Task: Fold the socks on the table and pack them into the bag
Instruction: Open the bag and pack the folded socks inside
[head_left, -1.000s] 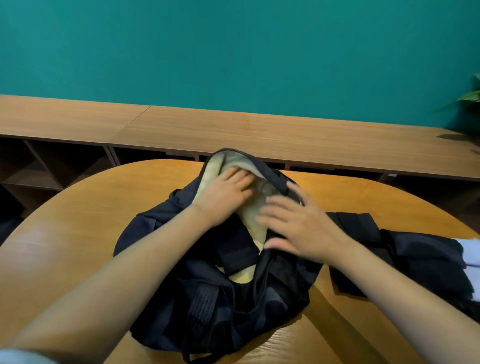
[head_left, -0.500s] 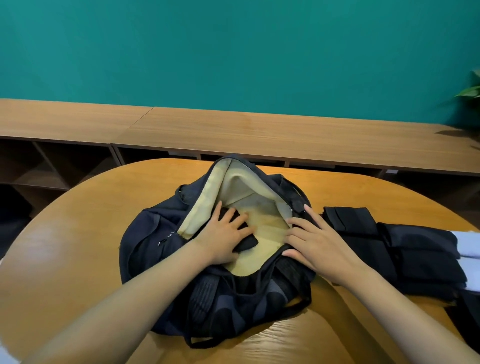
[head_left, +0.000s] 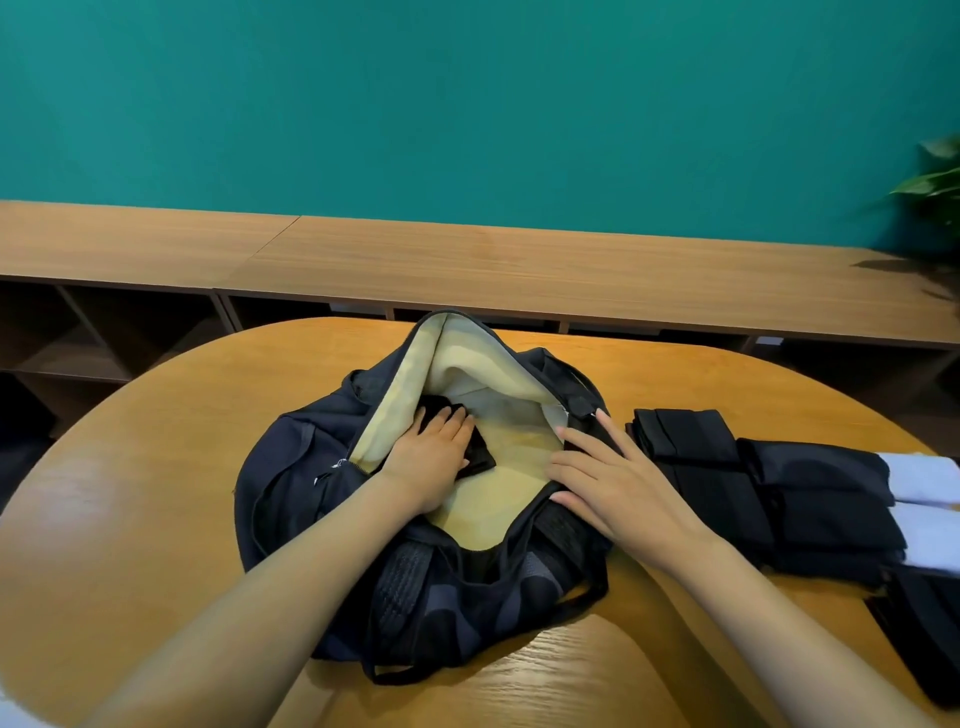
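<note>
Flanking the bag (head_left: 291, 467), folded dark socks (head_left: 696, 457) at right, wooden shelving (head_left: 467, 260) beyond.

A dark navy bag (head_left: 291, 467) is laid on the table (head_left: 156, 467), mouth spread open, pale yellow lining exposed. One folded black sock (head_left: 482, 456) is seen flat inside. Further folded black socks (head_left: 696, 441) are ranged just right of it, white socks (head_left: 924, 480) beyond.
</note>
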